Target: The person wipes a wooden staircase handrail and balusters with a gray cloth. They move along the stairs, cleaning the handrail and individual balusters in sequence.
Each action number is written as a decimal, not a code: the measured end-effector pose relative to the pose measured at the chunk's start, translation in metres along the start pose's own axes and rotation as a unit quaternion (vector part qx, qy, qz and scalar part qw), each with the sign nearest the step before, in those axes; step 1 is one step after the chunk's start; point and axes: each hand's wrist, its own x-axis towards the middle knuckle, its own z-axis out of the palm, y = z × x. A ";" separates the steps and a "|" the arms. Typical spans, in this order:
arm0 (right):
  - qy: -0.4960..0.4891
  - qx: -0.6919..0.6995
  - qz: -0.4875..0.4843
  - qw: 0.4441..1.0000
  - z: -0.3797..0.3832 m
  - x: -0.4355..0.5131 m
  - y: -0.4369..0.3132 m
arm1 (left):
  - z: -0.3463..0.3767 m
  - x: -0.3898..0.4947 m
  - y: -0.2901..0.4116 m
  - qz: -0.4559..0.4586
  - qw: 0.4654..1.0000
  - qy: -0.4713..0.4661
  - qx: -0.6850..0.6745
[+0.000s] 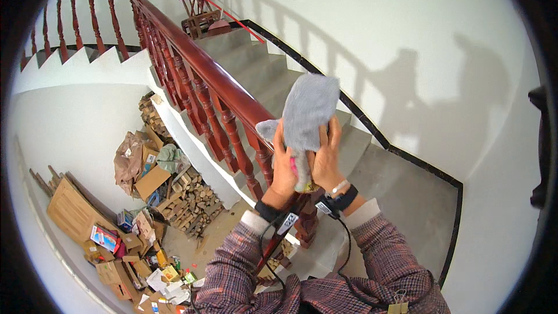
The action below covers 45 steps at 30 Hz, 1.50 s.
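In front of me, above the red-brown wooden handrail [196,54], my two hands hold up a soft grey plush fabric item [310,109]. Its upper part is broad and flat, and a small rounded flap [267,129] sticks out at its left. Below, a narrower grey part shows with bits of pink and yellow; what exactly it is, I cannot tell. My left hand [285,168] grips the left side. On the right, my right hand [328,157] wraps its fingers around the plush edge. The fingertips are partly hidden by the fabric.
Grey stairs [248,67] climb beyond the handrail beside a white wall [436,17]. A wooden chair [198,19] and a red-handled broom [231,17] stand at the top. Down left are stacked firewood [192,203], cardboard boxes [114,272] and a wooden panel [78,209]. Cables [348,244] run from my wrists.
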 end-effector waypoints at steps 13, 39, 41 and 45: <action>-0.048 0.181 0.208 0.960 -0.044 -0.010 -0.009 | -0.020 -0.018 0.025 0.125 0.962 0.002 0.242; 0.042 0.213 0.227 0.949 -0.017 0.046 0.026 | -0.034 0.059 0.049 -0.025 0.996 0.060 0.063; 0.036 0.244 0.278 0.929 -0.023 0.082 0.030 | -0.035 0.091 0.061 0.006 0.995 0.073 -0.061; -0.005 0.224 0.051 0.973 -0.023 0.113 -0.003 | -0.040 0.105 0.064 0.147 0.988 0.009 -0.045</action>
